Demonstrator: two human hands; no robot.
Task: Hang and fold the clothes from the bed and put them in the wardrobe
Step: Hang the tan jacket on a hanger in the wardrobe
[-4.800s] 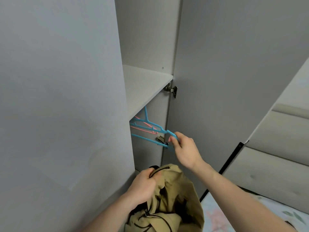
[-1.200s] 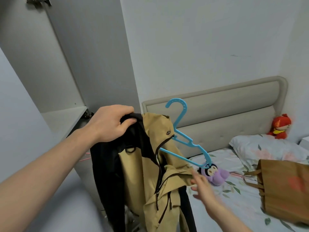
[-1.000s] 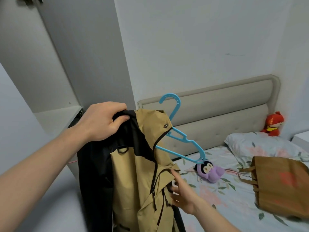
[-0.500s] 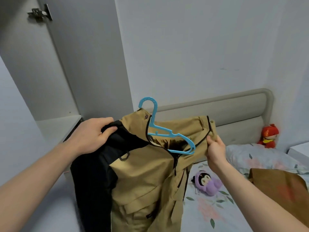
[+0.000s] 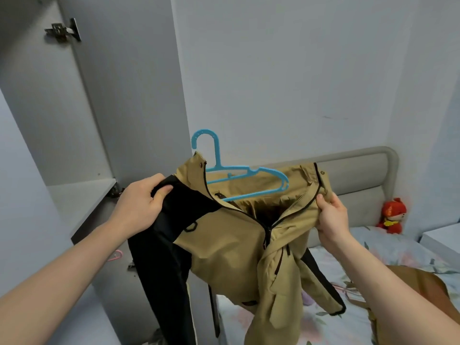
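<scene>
Jacket (image 5: 231, 240): tan with black panels, front zip partly open, held up in the air between the open wardrobe (image 5: 82, 195) and the bed (image 5: 311, 319). Its lower part hangs over the bed's near left corner; the black left side hangs down in front of the wardrobe.

Hanger (image 5: 239, 175): blue plastic, seated inside the jacket's neck opening. Left arm is under the left shoulder; right arm is exposed against the inner back; hook stands upright above the collar.

Left hand (image 5: 139, 205): grip closed round the black left shoulder fabric, thumb on top.

Right hand (image 5: 331, 217): grip closed on the tan right front edge beside the zip, pulling the collar wide.

Wardrobe: door (image 5: 129, 95) open, hinge (image 5: 62, 29) visible near the top; one shelf (image 5: 79, 197) behind the left hand; a pink hanger (image 5: 115, 255) partly seen below the shelf.

Bed: floral sheet, padded grey headboard (image 5: 361, 175). Red plush toy (image 5: 393, 215) at the head-end right corner; brown paper bag (image 5: 410, 295) toward the right edge, mostly behind the right forearm.
</scene>
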